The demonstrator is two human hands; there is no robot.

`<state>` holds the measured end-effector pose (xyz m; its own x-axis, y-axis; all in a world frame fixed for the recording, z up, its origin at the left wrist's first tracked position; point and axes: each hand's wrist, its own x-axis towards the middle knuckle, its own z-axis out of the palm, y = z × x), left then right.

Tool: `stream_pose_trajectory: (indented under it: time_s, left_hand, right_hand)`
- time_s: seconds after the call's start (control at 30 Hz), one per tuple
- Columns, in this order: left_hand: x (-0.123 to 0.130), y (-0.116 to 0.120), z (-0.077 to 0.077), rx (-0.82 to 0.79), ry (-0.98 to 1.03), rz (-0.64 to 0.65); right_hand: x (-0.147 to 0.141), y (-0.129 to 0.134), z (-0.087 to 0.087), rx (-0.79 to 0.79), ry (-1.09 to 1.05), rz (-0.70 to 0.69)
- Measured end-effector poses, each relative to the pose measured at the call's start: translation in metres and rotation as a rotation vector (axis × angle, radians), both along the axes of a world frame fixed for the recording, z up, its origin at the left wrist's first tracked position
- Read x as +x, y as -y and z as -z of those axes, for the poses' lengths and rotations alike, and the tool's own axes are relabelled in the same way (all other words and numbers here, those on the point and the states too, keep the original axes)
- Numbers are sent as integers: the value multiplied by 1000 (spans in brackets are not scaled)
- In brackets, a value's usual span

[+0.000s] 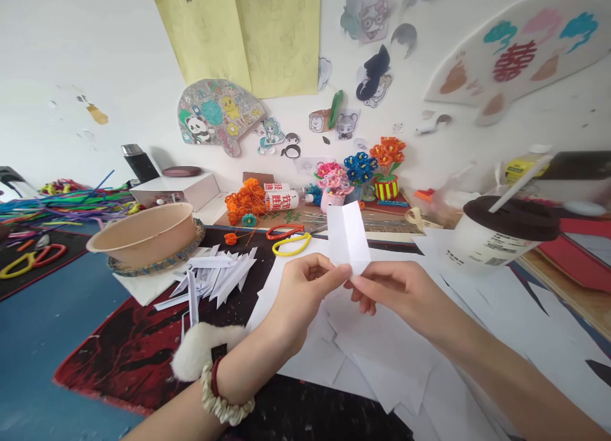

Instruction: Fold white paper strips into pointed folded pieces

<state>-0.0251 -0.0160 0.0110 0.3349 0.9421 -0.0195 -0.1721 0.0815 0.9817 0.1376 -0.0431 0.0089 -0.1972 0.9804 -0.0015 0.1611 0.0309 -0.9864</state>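
A small white paper (349, 233) with a lengthwise crease stands upright between my hands. My left hand (310, 288) pinches its lower left corner between thumb and fingers. At the lower right corner, my right hand (394, 289) is closed on the same paper, its fingertips close to the left thumb. White paper sheets (382, 358) lie spread beneath both hands. To the left is a pile of narrow folded white paper strips (222, 275). Scissors with red and yellow handles (292, 244) rest just beyond my left hand.
A beige bowl (143, 234) stands at the left, near more scissors (31, 263). A lidded cup with a straw (501, 234) is at the right. Along the back are orange flowers (247, 201) and flower pots (386, 188). A white fluffy object (200, 352) touches my left forearm.
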Motion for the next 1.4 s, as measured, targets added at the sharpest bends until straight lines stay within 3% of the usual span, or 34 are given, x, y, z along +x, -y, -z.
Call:
stream_pose_trajectory:
  time_s: [0.2,0.87,1.2,1.4]
  left_hand:
    - [1,2,0,17,14,38]
    - [4,6,-1,55,94,86]
    - [-1,2,-1,162,-210,-22]
    - [-3,3,1,310,-296,-56]
  right_hand:
    - [1,-1,1,49,-24,79]
    - [2,0,2,64,-75,52]
    - [1,0,1,90,-57,153]
    - [0,0,2,90,-41,165]
